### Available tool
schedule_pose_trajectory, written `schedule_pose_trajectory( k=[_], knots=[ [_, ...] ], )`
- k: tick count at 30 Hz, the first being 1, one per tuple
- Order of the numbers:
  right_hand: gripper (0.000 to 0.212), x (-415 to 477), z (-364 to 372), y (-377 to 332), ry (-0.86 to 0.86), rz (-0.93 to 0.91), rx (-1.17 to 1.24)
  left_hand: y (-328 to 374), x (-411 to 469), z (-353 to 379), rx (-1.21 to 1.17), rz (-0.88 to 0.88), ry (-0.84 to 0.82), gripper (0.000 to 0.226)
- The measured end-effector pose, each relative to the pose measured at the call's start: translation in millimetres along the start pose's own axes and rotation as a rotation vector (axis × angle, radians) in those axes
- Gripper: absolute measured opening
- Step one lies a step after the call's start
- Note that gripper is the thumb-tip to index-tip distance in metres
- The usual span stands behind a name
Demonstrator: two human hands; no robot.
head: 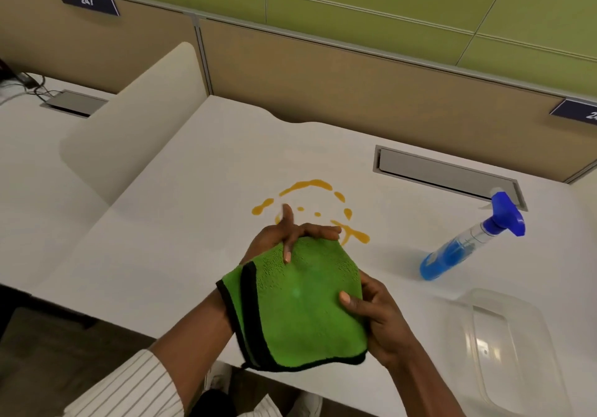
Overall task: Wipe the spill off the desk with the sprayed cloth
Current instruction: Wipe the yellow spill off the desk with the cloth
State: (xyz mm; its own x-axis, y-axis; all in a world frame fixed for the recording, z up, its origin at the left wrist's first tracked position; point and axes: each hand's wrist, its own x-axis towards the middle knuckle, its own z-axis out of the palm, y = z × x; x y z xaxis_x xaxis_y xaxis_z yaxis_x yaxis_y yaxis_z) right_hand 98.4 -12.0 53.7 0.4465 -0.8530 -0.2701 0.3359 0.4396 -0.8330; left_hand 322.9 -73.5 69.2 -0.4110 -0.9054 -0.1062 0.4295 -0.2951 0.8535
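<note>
- Green microfibre cloth (pixel 300 300) with black trim, folded, is held above the white desk (pixel 161 222), just short of the spill.
- Left hand (pixel 284 235) grips its far edge (one finger lies on top).
- Right hand (pixel 378 313) clamps its near right side, thumb on top.
- Orange spill (pixel 307 185) lies beyond the cloth.
- Blue spray bottle (pixel 465 245) lies to the right; a clear plastic container (pixel 504 345) sits nearer.

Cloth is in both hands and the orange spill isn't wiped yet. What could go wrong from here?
1. The spill is a ring of scattered drops; one broad swipe may smear it across the white desk.
2. The spray bottle lies right of the spill; a rightward wipe could knock it.
3. The cloth, folded over the left hand and pinched by the right hand, may slip or bunch.
</note>
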Motion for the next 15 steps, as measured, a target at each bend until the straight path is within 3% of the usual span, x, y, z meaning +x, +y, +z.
schedule_pose_trajectory(
  k=[3,5,11,13,15],
  knots=[
    [0.064,-1,10,0,0.094,0.051,0.057,4,-6,-21,0.218,0.04,-0.038,0.065],
    [0.067,-5,18,-4,0.186,0.078,0.068,5,-13,-41,0.221,0.046,-0.015,0.053],
    [0.041,-30,10,-22,0.594,0.01,-0.073,7,-28,-113,0.69,-0.053,0.255,0.013],
    [0.041,-38,13,-32,0.752,-0.032,-0.178,-1,-35,-137,0.971,-0.062,0.339,0.031],
    [0.039,-40,15,-36,0.873,-0.063,-0.386,-16,-41,-163,1.253,-0.089,0.31,0.065]
  ],
)
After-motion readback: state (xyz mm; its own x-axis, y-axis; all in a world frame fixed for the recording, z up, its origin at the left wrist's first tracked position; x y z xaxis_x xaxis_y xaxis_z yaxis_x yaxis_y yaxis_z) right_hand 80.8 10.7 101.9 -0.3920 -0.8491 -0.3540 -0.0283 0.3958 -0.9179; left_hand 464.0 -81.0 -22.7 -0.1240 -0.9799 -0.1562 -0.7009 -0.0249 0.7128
